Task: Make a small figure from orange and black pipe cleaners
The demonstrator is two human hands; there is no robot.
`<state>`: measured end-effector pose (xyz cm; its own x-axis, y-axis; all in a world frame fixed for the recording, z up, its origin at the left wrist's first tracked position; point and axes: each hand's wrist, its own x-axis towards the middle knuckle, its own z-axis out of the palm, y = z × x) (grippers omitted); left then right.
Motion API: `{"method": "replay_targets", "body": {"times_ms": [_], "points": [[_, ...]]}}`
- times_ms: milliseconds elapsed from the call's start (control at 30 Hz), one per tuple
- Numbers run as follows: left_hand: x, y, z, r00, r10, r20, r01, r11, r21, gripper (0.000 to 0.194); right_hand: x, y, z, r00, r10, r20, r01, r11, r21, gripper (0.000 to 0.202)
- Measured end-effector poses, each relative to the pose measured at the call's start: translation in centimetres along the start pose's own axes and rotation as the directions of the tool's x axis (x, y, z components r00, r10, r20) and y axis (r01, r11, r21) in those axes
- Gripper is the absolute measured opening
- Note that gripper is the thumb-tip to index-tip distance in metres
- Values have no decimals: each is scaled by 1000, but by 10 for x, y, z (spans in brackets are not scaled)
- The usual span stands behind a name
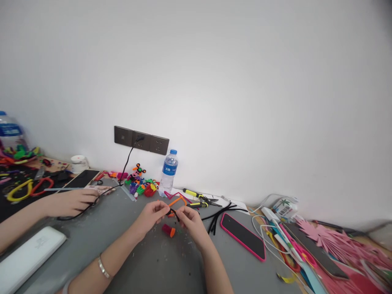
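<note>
Near the middle of the grey table, my left hand [154, 216] pinches one end of a short black pipe cleaner [175, 214]. The other end is pinched between the fingers of my right hand [189, 220], so the piece spans the small gap between the hands. Just below them a dark red and orange pipe-cleaner piece [168, 230] lies on the table. Behind my hands is a bent orange pipe cleaner [178, 200]. To the right, several loose black pipe cleaners [215, 218] lie beside a pink-edged phone [243, 237].
Yellow-black scissors [196, 204], a water bottle [169, 173] and colourful pipe-cleaner figures [143, 183] stand or lie along the wall. Another person's hand [73, 202] rests at left by a black cable and a white box [32, 259]. Pink paper [333, 241] and cables crowd the right.
</note>
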<state>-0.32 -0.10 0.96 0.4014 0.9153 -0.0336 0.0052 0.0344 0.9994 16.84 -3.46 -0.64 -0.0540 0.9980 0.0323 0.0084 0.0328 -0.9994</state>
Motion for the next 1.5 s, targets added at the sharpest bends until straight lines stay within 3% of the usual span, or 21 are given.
{"method": "replay_targets", "body": {"times_ms": [167, 267, 367, 433, 500, 700, 933, 1133, 1233, 1333, 1500], "points": [[1, 2, 0, 995, -2, -95, -3, 999, -50, 37, 3, 4, 0, 999, -23, -28, 23, 1000, 18, 40], [2, 1, -1, 995, 7, -103, -15, 997, -78, 37, 7, 9, -8, 980, -90, -180, 89, 996, -11, 39], [2, 2, -1, 996, -17, -92, 8, 995, -100, 36, 10, 16, -24, 893, -232, -386, 160, 964, -210, 35], [1, 3, 0, 995, -45, -93, 36, 994, -99, 36, 11, 22, -35, 830, -326, -453, 145, 910, -388, 29], [1, 3, 1, 994, -51, -92, 43, 995, -93, 37, 12, 28, -42, 805, -401, -438, 140, 845, -517, 26], [3, -2, 3, 997, -30, -75, 23, 995, -95, 38, 18, 36, -43, 887, -409, -213, 147, 688, -711, 28], [2, 1, 2, 993, -39, -108, 25, 992, -126, 41, 12, 31, -43, 889, -377, -261, 16, 595, -804, 16], [4, -3, 2, 993, -28, -117, 14, 992, -127, 40, 10, 29, -32, 830, -379, -410, -274, 364, -890, 20], [5, -6, 2, 993, -28, -112, 14, 992, -127, 41, 11, 24, -31, 843, -291, -452, -369, 298, -880, 17], [5, -6, 2, 993, -36, -115, 22, 992, -123, 41, 10, 20, -31, 871, -175, -458, -385, 332, -861, 15], [5, -2, 2, 991, -50, -123, 33, 991, -131, 40, 6, 8, -38, 830, -186, -526, -343, 574, -744, 18]]}}
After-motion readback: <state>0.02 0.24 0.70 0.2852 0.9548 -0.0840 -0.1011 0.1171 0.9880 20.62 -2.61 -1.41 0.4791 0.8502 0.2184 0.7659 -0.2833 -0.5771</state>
